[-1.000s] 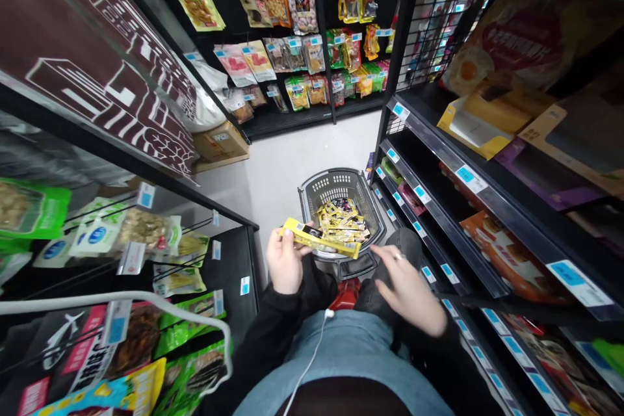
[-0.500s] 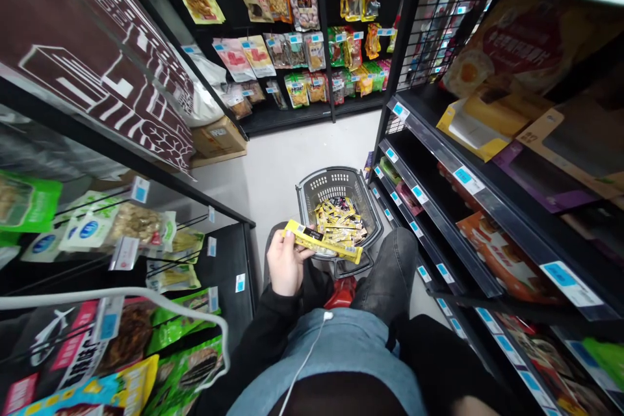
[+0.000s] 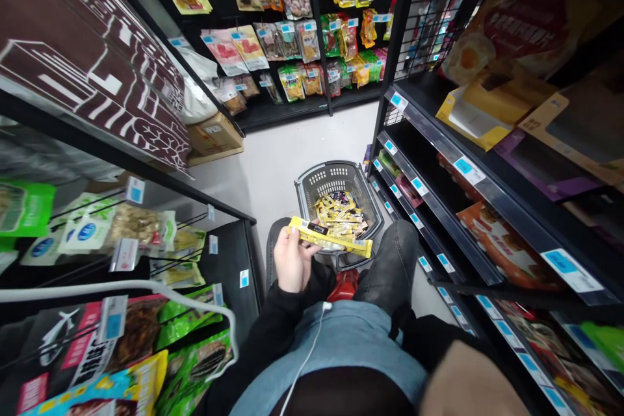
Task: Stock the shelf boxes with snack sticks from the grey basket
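Observation:
My left hand [image 3: 292, 260] is closed on one end of a long, thin yellow snack packet [image 3: 336, 239] with a dark label, thumb on top. The packet is held roughly level above the near rim of a grey shopping basket [image 3: 303, 192] on the floor between my knees. Inside the basket lie several small yellow snack packets [image 3: 336, 214] in a loose heap. Close to the camera at the bottom right, my right hand [image 3: 470, 383] shows as a blurred shape. Its fingers cannot be made out.
Black shelves [image 3: 439, 130] with price tags and food boxes rise close on my right. Hanging snack bags [image 3: 141, 227] and a white curved cable [image 3: 195, 304] are on my left. A cardboard box [image 3: 214, 136] stands on the floor before a rack of snack bags [image 3: 287, 39].
The yellow packet has shifted slightly right and up with my left hand. My right hand has come further into view at the bottom right. The camera view has tilted a little downward.

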Demonstrator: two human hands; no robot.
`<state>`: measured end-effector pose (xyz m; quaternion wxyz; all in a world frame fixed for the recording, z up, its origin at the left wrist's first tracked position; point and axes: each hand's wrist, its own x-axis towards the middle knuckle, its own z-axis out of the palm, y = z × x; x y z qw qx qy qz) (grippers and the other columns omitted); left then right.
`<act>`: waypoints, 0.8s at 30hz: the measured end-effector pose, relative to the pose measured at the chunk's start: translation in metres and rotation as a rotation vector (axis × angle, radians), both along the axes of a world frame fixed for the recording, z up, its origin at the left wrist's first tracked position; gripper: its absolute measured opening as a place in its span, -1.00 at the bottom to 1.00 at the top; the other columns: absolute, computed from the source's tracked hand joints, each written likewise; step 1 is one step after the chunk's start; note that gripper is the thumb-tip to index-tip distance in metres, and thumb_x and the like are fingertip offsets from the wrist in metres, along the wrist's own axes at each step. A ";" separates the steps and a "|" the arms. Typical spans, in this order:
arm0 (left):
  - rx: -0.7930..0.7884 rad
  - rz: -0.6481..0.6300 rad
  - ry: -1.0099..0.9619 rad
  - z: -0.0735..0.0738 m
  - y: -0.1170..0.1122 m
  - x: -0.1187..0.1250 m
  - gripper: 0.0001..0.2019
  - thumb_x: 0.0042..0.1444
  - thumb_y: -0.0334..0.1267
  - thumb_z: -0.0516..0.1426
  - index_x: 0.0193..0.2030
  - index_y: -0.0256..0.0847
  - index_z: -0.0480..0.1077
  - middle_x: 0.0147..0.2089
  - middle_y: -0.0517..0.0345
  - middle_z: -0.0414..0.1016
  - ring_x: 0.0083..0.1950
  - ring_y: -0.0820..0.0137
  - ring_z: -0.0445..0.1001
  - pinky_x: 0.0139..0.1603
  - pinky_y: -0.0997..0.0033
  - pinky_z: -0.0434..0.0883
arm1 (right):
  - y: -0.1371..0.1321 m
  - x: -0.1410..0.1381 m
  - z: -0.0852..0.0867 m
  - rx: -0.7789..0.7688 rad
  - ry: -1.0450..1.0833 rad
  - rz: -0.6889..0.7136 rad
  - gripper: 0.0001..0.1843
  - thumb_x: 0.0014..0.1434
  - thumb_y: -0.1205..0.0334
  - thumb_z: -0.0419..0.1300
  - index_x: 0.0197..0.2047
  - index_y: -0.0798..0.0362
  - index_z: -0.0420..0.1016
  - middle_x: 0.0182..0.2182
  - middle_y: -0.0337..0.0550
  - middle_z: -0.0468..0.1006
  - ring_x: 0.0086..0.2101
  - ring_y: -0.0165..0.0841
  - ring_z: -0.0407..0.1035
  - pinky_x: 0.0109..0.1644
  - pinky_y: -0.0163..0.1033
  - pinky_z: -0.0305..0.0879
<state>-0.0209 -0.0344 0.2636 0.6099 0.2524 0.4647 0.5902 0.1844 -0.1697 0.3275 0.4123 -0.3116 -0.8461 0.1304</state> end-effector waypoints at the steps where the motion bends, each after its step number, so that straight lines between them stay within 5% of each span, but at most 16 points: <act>1: -0.018 -0.005 -0.028 0.000 0.000 0.000 -0.74 -0.04 -0.12 0.16 -0.36 -0.21 0.18 -0.31 0.09 0.53 -0.28 0.31 0.53 -0.40 0.30 0.52 | 0.012 0.003 -0.007 -0.152 0.116 -0.086 -0.81 0.07 -0.11 0.08 -0.23 -0.39 0.41 -0.27 -0.25 0.47 -0.28 -0.33 0.40 -0.30 -0.20 0.39; 5: -0.134 0.004 -0.150 -0.004 -0.001 0.003 -0.87 -0.02 -0.26 0.12 -0.34 -0.25 0.28 -0.26 0.02 0.52 -0.22 0.32 0.52 -0.35 0.37 0.52 | 0.059 0.003 -0.050 -0.527 0.382 -0.306 -0.55 0.10 0.04 0.13 0.05 -0.03 0.27 -0.11 -0.03 0.39 -0.20 -0.31 0.39 -0.17 -0.16 0.39; 9: -0.157 -0.002 -0.182 -0.013 -0.003 0.010 -0.91 -0.02 -0.31 0.12 -0.37 -0.28 0.33 -0.26 0.02 0.51 -0.26 0.39 0.50 -0.39 0.49 0.50 | 0.067 -0.006 -0.085 -0.829 0.685 -0.185 -0.49 0.13 0.04 0.11 0.11 0.01 0.14 -0.13 -0.01 0.41 -0.29 -0.34 0.44 -0.25 -0.19 0.43; 15: -0.125 -0.019 -0.151 -0.020 -0.012 0.019 -0.82 -0.08 -0.29 0.19 -0.44 -0.26 0.24 -0.46 0.24 0.42 -0.53 0.62 0.34 -0.43 0.55 0.49 | 0.053 -0.002 -0.082 -0.881 0.884 -0.193 -0.42 0.07 0.04 0.18 0.12 0.03 0.16 -0.17 -0.02 0.46 -0.31 -0.29 0.47 -0.28 -0.15 0.47; 19: -0.085 -0.065 -0.048 -0.018 -0.017 0.022 -0.75 -0.12 -0.27 0.23 -0.34 -0.22 0.23 -0.33 0.22 0.46 -0.39 0.53 0.45 -0.34 0.45 0.51 | 0.056 0.005 -0.082 -0.877 0.908 -0.358 -0.58 0.09 0.15 0.16 0.02 0.06 0.28 -0.25 -0.06 0.51 -0.35 -0.31 0.48 -0.26 -0.13 0.48; 24: 0.161 -0.288 0.301 -0.008 -0.015 0.012 -0.58 -0.21 -0.36 0.28 -0.12 -0.14 0.38 -0.04 0.03 0.44 -0.10 0.30 0.46 -0.19 0.30 0.49 | 0.056 0.013 -0.091 -0.841 0.892 -0.499 -0.61 0.12 0.16 0.11 0.02 0.07 0.31 -0.33 -0.09 0.53 -0.42 -0.33 0.47 -0.33 -0.17 0.49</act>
